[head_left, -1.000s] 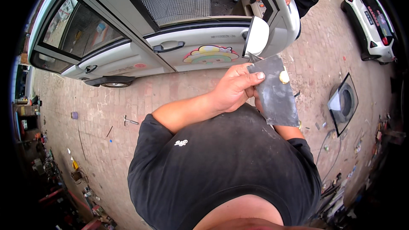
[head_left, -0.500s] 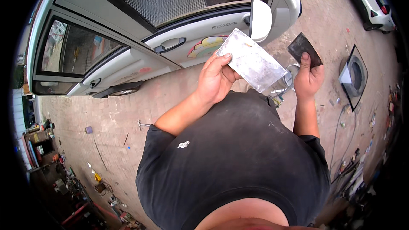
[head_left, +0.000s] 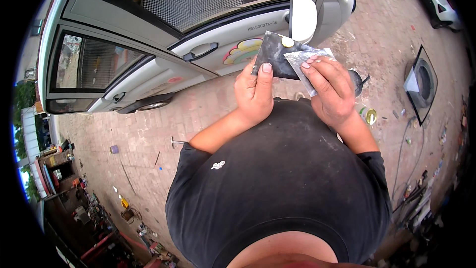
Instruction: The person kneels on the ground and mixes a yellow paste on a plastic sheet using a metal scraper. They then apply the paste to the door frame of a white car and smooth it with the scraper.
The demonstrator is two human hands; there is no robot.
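My left hand [head_left: 255, 89] grips a rectangular metal plate [head_left: 275, 55] by its left end, thumb on top. The plate looks dark and streaked at this tilt. A pale yellow dab [head_left: 287, 42] of soft paste lies near its far edge. My right hand [head_left: 333, 88] holds a smaller flat metal spreader [head_left: 300, 61], fingers laid across its top face. The spreader overlaps the plate's right part; whether the two touch I cannot tell. Both pieces are in front of my chest, close to the van door.
The white van [head_left: 193, 62] with its side mirror [head_left: 303, 17] stands just ahead. A tin can [head_left: 368, 115] and an open dark container [head_left: 355, 82] are beyond my right arm. Further right lies a tyre [head_left: 423, 83]. A hammer [head_left: 179, 142] shows by my left sleeve.
My right hand has moved left, bringing the spreader over the plate. The plate has tilted and looks dark instead of silvery; a pale yellow dab now shows on it.
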